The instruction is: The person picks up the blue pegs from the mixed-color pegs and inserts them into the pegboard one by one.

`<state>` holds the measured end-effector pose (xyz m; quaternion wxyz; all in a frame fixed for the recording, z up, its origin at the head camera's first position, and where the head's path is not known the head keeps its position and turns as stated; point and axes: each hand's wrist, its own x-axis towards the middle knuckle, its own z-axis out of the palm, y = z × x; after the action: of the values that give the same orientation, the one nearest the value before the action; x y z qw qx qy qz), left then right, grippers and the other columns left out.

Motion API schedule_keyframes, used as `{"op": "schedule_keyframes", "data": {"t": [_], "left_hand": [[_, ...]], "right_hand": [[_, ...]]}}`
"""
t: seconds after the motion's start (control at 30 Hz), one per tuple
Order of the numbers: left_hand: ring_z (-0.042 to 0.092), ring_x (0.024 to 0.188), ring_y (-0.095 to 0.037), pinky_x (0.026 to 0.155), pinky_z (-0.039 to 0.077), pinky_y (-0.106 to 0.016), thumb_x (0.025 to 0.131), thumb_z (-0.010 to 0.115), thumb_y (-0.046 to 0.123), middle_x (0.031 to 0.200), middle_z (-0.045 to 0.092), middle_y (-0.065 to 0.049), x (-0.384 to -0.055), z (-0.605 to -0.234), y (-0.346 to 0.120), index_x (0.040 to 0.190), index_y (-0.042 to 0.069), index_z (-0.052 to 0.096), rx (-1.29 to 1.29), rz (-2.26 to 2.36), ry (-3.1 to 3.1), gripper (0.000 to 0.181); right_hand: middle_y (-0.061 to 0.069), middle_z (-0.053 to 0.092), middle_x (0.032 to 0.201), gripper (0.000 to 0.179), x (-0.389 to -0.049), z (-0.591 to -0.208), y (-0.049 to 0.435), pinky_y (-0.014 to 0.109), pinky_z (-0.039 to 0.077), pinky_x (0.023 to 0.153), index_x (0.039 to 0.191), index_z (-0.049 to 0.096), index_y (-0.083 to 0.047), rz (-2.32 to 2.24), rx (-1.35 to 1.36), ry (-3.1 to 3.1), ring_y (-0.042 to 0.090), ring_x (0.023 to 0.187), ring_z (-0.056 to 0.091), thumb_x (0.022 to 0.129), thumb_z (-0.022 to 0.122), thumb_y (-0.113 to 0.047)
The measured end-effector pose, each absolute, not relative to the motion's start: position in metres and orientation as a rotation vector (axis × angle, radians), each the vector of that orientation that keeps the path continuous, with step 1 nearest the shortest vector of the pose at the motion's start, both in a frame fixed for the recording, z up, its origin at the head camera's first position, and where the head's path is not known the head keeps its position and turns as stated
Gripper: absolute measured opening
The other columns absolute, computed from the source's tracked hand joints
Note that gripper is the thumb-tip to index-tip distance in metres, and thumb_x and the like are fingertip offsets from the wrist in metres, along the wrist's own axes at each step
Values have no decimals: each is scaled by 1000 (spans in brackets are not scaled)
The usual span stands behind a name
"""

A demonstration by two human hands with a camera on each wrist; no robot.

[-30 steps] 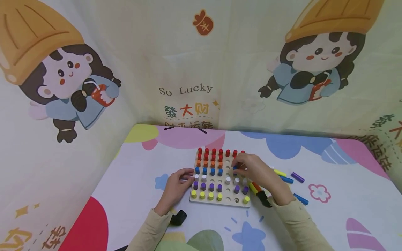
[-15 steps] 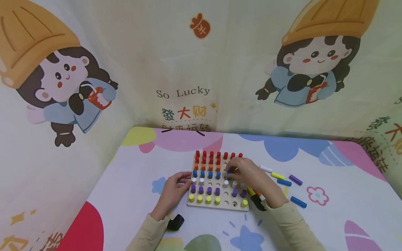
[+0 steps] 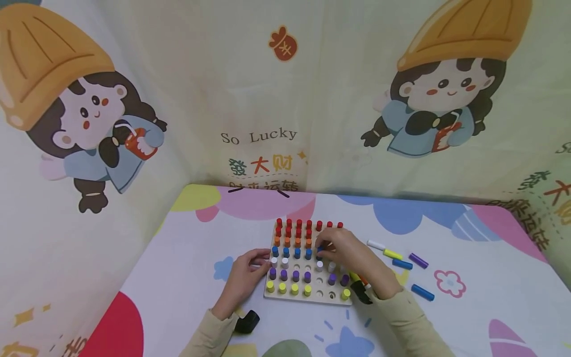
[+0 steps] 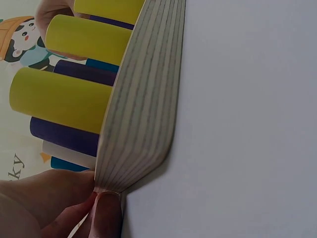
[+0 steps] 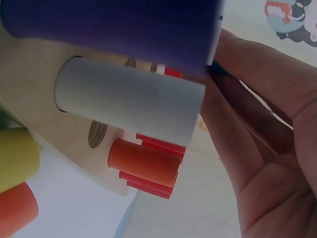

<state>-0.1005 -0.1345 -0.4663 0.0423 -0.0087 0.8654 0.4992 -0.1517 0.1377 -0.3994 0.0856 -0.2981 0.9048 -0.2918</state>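
A wooden pegboard (image 3: 308,299) lies on the table, with rows of red, orange, blue, white, purple and yellow pegs standing in it and several bare holes. My right hand (image 3: 345,250) is over its right half, thumb and fingertips pinching a blue peg (image 3: 319,251) at the fifth place of the blue row. In the right wrist view a white peg (image 5: 130,99) and an orange peg (image 5: 144,161) stand near those fingers, and the pinched peg is mostly hidden. My left hand (image 3: 244,273) rests at the board's left edge, thumb (image 4: 54,193) and fingertips touching its side near the front corner.
Loose pegs lie right of the board: white (image 3: 375,245), yellow (image 3: 392,254), purple (image 3: 418,261) and two blue (image 3: 423,292). More loose pegs are close beside the board under my right forearm. A patterned sheet (image 3: 263,99) rises behind the table.
My right hand has moved left with the blue peg, from the sixth column to the fifth. My left hand stays at the board's edge. The head view has shifted slightly.
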Motion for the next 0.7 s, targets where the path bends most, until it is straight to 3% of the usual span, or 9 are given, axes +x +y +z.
{"op": "schedule_keyframes", "data": {"t": [0.7], "left_hand": [[64,94,-13,80,56,-25,93,70,22,112,69,-1,-99,-469,-135,124,12,67,-28,1515,2660,33]], "right_hand": [[-7,66,89,13,-151,-401,142,27,58,79,92,70,-13,-898,-867,2693,12,88,67,84,78,-6]]}}
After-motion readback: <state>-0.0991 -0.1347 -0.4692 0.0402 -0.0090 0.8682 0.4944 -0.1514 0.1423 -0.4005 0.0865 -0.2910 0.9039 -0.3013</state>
